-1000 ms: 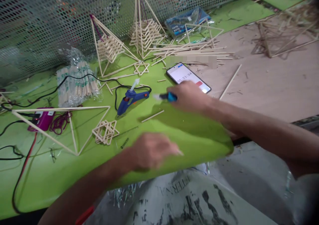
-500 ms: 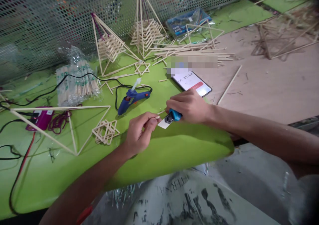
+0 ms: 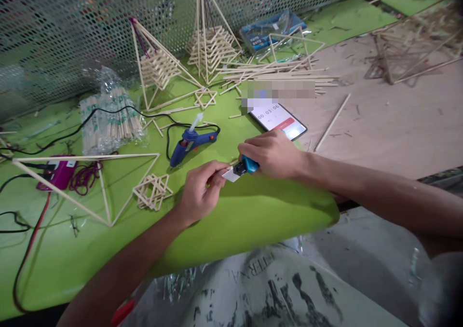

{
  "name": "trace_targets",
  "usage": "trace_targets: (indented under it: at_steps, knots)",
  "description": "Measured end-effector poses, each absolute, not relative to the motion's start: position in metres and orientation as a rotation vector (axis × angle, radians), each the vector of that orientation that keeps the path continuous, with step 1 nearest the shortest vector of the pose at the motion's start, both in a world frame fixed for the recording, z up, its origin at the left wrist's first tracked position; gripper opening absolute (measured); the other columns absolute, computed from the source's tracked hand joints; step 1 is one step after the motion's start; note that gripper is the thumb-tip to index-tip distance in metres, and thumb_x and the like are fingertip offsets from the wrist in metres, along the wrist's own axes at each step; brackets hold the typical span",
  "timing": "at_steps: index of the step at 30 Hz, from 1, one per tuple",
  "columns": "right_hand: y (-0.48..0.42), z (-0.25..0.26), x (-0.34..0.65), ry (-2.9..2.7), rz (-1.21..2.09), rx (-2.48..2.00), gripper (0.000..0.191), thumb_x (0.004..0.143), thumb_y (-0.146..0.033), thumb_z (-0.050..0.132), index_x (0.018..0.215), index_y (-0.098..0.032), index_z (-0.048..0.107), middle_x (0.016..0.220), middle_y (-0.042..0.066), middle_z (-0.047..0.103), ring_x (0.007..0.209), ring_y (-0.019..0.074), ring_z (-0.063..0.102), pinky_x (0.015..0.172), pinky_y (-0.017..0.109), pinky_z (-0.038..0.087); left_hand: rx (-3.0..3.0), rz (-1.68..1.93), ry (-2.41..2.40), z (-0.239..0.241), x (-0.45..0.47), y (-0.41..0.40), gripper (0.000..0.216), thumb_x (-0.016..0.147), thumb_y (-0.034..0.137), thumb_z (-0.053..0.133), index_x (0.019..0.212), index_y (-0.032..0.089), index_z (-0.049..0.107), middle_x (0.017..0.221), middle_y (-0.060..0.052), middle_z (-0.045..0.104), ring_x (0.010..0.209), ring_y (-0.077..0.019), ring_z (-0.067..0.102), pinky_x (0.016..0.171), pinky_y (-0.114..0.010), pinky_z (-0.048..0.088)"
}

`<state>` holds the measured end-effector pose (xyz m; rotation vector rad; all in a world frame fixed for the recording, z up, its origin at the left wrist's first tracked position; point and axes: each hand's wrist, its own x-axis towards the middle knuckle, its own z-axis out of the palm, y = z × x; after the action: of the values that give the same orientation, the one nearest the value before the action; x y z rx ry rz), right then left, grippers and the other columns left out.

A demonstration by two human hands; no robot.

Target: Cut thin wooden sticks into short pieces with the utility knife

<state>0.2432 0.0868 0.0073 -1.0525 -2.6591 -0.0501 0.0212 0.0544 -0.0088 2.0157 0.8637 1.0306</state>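
My right hand (image 3: 272,154) is closed around the blue handle of a utility knife (image 3: 249,165). Its bare blade (image 3: 231,173) points left and lies against the fingertips of my left hand (image 3: 202,189). Between thumb and forefinger, that left hand pinches a thin wooden stick (image 3: 234,164), mostly hidden behind the fingers and the knife. Both hands are above the front part of the green table (image 3: 260,206). A blue glue gun (image 3: 191,144) lies just beyond my left hand. To its left sits a small star-shaped stick frame (image 3: 153,192).
A phone (image 3: 280,119) showing a timer lies behind my right hand. Two stick pyramids (image 3: 159,69) stand near the mesh panel (image 3: 83,37). Bagged chopsticks (image 3: 110,119), a purple power block (image 3: 58,172), cords and a large triangular stick frame (image 3: 77,157) occupy the left. Loose sticks (image 3: 278,74) lie behind the phone.
The knife has shifted slightly left, and its blade has come up against the left fingertips and the stick. My left hand has stayed almost in place.
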Motion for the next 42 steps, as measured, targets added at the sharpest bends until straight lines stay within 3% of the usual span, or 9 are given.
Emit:
trace_targets:
  at_steps: [9, 25, 42]
  knots:
    - [0.089, 0.008, 0.242, -2.647, -0.049, -1.134, 0.014, 0.079, -0.021, 0.04, 0.075, -0.019, 0.053, 0.058, 0.0, 0.049, 0.05, 0.0114, 0.03, 0.05, 0.03, 0.017, 2.059, 1.021, 0.914, -0.006, 0.021, 0.059, 0.013, 0.093, 0.024, 0.054, 0.097, 0.018, 0.065, 0.066, 0.001, 0.062, 0.057, -0.0098, 0.053, 0.055, -0.022, 0.042]
    - [0.106, 0.005, 0.252, -2.523, -0.034, -1.294, 0.01, 0.064, -0.022, 0.045, 0.069, -0.019, 0.054, 0.058, 0.0, 0.053, 0.05, 0.0109, 0.032, 0.05, 0.028, 0.017, 2.089, 1.08, 0.919, -0.012, 0.038, 0.085, 0.019, 0.094, 0.029, 0.051, 0.096, 0.016, 0.065, 0.059, 0.004, 0.053, 0.049, -0.0081, 0.044, 0.048, -0.021, 0.03]
    - [0.106, 0.006, 0.252, -2.533, 0.001, -1.292, 0.012, 0.066, -0.025, 0.044, 0.07, -0.019, 0.054, 0.059, 0.0, 0.051, 0.051, 0.0111, 0.03, 0.05, 0.028, 0.017, 2.123, 1.077, 0.894, -0.013, 0.038, 0.084, 0.017, 0.094, 0.027, 0.051, 0.092, 0.016, 0.064, 0.062, 0.003, 0.055, 0.052, -0.0086, 0.046, 0.052, -0.021, 0.033]
